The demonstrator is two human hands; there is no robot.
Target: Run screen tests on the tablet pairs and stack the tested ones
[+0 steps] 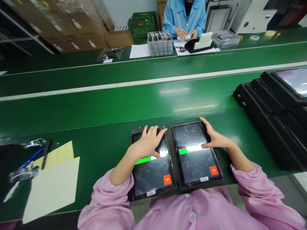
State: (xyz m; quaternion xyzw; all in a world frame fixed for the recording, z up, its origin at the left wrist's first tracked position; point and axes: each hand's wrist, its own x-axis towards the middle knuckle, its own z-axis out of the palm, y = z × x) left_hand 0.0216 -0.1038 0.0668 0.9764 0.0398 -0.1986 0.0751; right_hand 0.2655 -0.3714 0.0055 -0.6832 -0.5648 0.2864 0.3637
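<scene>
Two tablets lie side by side at the table's near edge, each with a green bar and a red "Fail" box on a dark screen. Over the upper part of the left tablet (152, 179) is my left hand (150, 142), open, its fingers spread toward the far edge and the thumb low over the screen. At the right edge of the right tablet (194, 167) my right hand (212, 135) is open. Its thumb reaches over the screen and a finger stretches to the far corner; the other fingers are partly hidden. "Speaker Test" seems to stand above the right tablet's green bar.
Stacked black trays (261, 124) stand at the right, with another tablet (294, 81) on top. Yellowish paper sheets (54, 188) and a blue pen (31, 158) lie at the left. Across the green bench, a person in blue (185, 16) works behind a clear divided box (160, 44).
</scene>
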